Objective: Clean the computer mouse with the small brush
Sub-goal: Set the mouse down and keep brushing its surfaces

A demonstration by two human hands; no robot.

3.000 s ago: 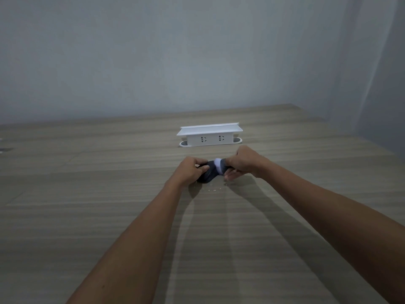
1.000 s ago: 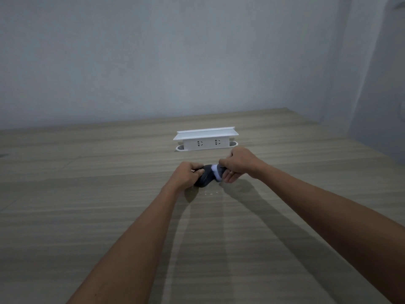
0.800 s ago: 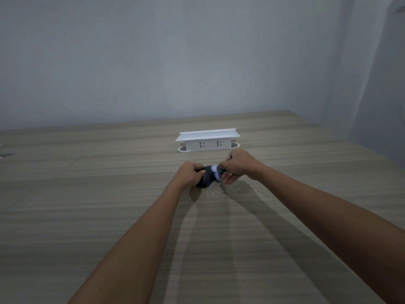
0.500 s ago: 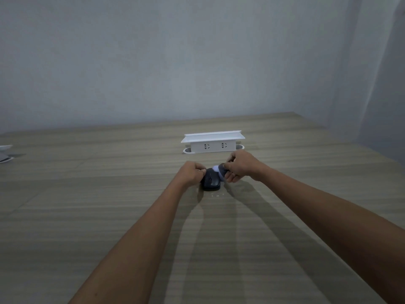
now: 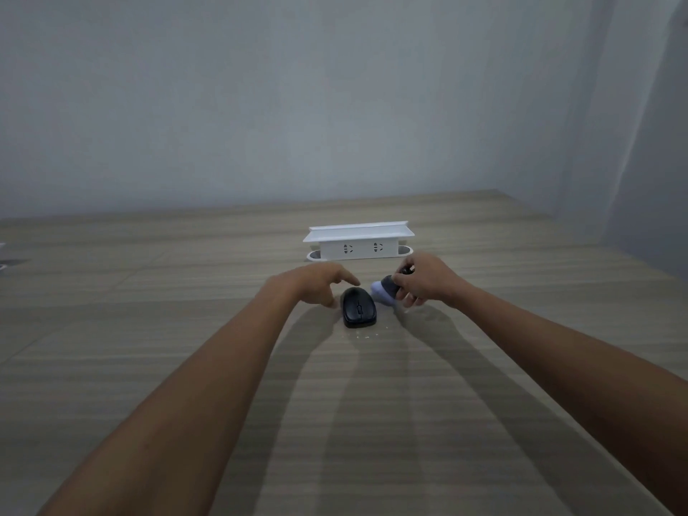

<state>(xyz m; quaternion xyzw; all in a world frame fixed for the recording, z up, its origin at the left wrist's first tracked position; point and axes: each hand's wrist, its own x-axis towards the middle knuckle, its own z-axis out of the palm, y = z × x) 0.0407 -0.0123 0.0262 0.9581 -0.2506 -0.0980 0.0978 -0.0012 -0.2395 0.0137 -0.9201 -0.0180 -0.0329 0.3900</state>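
Observation:
A black computer mouse (image 5: 359,312) lies flat on the wooden table (image 5: 335,404), buttons and wheel facing up. My left hand (image 5: 319,283) hovers just left of it, fingers spread, holding nothing. Right of the mouse, my right hand (image 5: 424,281) grips the small brush (image 5: 385,289), whose pale bristle head points down-left toward the table, close to the mouse's right side. Its dark handle is mostly hidden in my fingers.
A white socket box (image 5: 358,240) with a raised lid stands on the table just behind the hands. Small pale crumbs (image 5: 366,334) lie in front of the mouse. A wall rises behind the table, and its right edge runs diagonally.
The mouse, held tilted in my left hand before, now lies flat on the table. My left hand has let go and opened. My right hand has drawn the brush away to the right.

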